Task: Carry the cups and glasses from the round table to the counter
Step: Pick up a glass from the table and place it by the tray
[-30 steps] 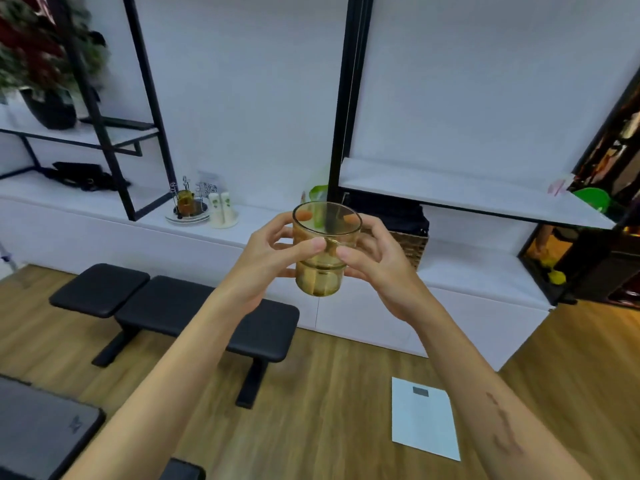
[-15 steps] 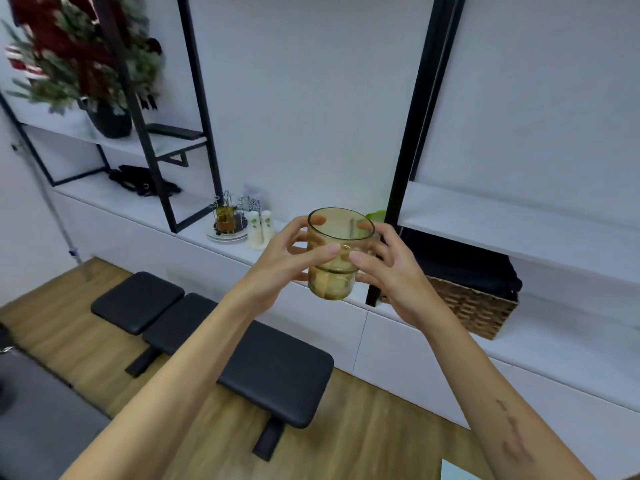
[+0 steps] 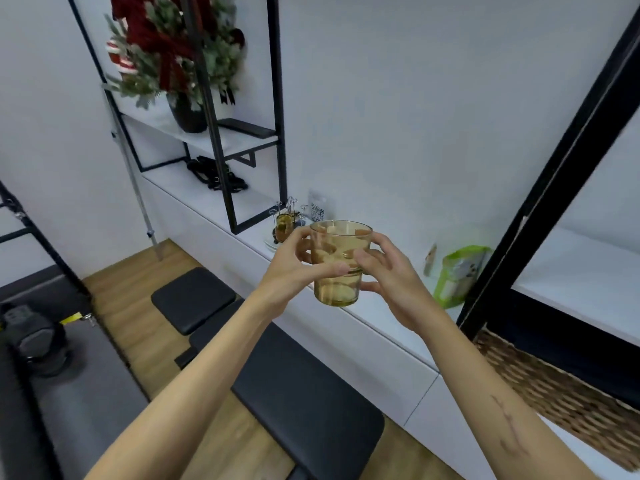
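I hold the glass (image 3: 337, 263) upright in the air between both hands: my left hand (image 3: 298, 268) curls round its left side, my right hand (image 3: 389, 277) round its right. It is not yet over the worktop (image 3: 391, 315) ahead. To set it down well, I judge I should keep it level, grip the wall rather than the rim, and lower it onto the bare stretch between the small rack (image 3: 287, 221) and the green bag (image 3: 460, 273). The bench (image 3: 304, 386) stands between me and the worktop, so I need to reach across it and let go only once the base sits flat.
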